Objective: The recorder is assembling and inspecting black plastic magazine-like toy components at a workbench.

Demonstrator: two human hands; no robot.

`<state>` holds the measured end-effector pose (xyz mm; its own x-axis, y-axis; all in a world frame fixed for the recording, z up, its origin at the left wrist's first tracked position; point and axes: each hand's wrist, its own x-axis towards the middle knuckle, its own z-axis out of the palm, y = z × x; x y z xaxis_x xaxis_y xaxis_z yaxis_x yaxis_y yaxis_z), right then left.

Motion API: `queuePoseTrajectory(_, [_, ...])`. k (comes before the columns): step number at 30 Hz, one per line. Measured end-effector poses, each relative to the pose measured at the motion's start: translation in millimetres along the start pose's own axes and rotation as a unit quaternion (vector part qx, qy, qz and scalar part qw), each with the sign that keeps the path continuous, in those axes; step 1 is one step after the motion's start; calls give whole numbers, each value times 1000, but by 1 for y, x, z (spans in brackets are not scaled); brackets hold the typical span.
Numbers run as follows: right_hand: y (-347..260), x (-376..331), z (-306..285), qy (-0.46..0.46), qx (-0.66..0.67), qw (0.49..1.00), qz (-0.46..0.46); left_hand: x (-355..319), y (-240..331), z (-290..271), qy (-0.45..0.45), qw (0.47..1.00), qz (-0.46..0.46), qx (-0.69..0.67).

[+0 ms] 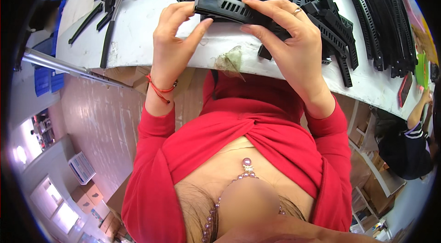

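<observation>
Between my two hands is a black slotted plastic strip (218, 5), tilted down to the right above the table's near edge. My left hand (174, 38) holds its left end, fingers behind it and thumb below. Toward its right part, my right hand (294, 36) pinches it between thumb and fingers; a ring sits on one finger. Part of the strip's right end is covered by my right hand. Similar short black slotted pieces (328, 31) lie heaped behind and to the right of my right hand.
The white table (138, 36) carries a tool with a black handle (108, 43) and loose black pieces (86, 23) at left. Long black slotted strips (367, 17) are stacked at right. Thin greenish scrap (229, 60) hangs at the near edge. Another person (406, 146) is at far right.
</observation>
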<state>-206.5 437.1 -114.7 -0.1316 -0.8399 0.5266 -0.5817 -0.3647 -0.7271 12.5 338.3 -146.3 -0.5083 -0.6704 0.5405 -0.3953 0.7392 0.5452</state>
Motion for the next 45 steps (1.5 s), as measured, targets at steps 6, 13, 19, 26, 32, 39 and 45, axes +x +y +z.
queuePoseTrajectory(6, [5,-1,-13,-18,-88,996,7,20,21,-4,-31,973,-6,-227])
queuePoseTrajectory(13, [17,13,-14,65,-192,978,-53,79,-31,-14,27,992,84,-88])
queuePoseTrajectory(19, [16,9,8,-88,-244,963,-77,170,-84,-37,61,996,-30,-57])
queuePoseTrajectory(26, [27,10,25,-80,-310,943,-88,172,-134,-40,107,944,183,251])
queuePoseTrajectory(32, [17,10,26,-76,-298,950,-56,95,2,-46,-41,988,-107,-103])
queuePoseTrajectory(39, [23,18,28,75,-312,925,-205,37,6,-34,-159,967,-105,-168])
queuePoseTrajectory(45, [-1,14,3,30,-241,957,-158,32,21,-25,-129,973,21,-190])
